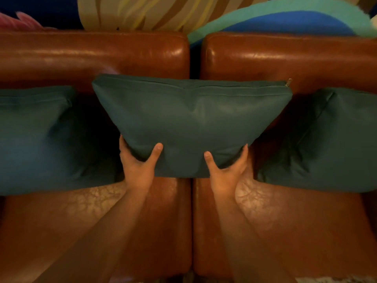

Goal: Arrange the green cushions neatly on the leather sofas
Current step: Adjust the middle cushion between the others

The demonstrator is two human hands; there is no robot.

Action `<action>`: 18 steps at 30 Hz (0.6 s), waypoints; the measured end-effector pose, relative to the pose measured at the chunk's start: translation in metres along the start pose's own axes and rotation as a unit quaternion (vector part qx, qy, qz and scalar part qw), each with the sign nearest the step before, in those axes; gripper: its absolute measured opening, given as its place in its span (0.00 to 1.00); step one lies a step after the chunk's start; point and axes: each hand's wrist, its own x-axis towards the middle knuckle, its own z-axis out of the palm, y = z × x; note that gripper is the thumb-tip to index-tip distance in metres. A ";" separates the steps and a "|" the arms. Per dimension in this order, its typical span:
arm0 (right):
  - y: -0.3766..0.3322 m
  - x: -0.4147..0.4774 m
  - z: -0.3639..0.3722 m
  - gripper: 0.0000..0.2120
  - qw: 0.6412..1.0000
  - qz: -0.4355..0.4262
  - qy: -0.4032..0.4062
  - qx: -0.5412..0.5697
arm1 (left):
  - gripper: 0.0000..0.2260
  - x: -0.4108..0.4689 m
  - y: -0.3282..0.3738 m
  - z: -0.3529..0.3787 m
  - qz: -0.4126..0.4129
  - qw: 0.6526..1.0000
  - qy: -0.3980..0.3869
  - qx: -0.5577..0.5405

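— Three green cushions? Where does each sit?
— The left cushion (40, 139) leans on the backrest of the left sofa (91, 56), and the right cushion (330, 144) on that of the right sofa (285, 56). The middle cushion (191, 119) stands upright across the gap (191, 221) where the sofas' inner edges meet.
— And the hands?
— The left hand (138, 166) grips its lower left corner, thumb on the front face, fingers wrapped behind. The right hand (226, 170) grips the lower right corner likewise.
— Does its bottom edge touch the seats?
— Cannot tell.
— Anything more?
— A zip pull (288, 82) at its top right corner, and a painted wall (132, 13) behind the backrests.
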 end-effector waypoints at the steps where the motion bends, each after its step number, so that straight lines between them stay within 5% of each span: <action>1: 0.003 0.003 0.003 0.62 1.000 -0.006 0.002 0.017 | 0.52 0.001 0.004 0.000 -0.004 1.000 0.008 0.016; 4: -0.013 -0.005 -0.009 0.59 0.996 -0.052 0.071 -0.033 | 0.54 -0.007 0.026 -0.010 0.045 0.994 0.031 0.094; 6: -0.020 -0.011 -0.023 0.53 0.976 -0.162 0.096 -0.112 | 0.52 -0.016 0.045 -0.019 0.166 0.972 0.047 0.157; 10: -0.058 -0.005 -0.022 0.40 0.915 -0.351 0.017 -0.198 | 0.34 -0.010 0.083 -0.018 0.365 0.879 0.014 0.307; 13: -0.068 0.009 -0.015 0.41 0.895 -0.325 -0.021 -0.304 | 0.30 0.001 0.096 -0.010 0.353 0.835 -0.035 0.421; 18: -0.115 0.016 -0.027 0.32 0.893 -0.384 0.012 -0.236 | 0.33 0.019 0.140 -0.015 0.388 0.808 -0.024 0.443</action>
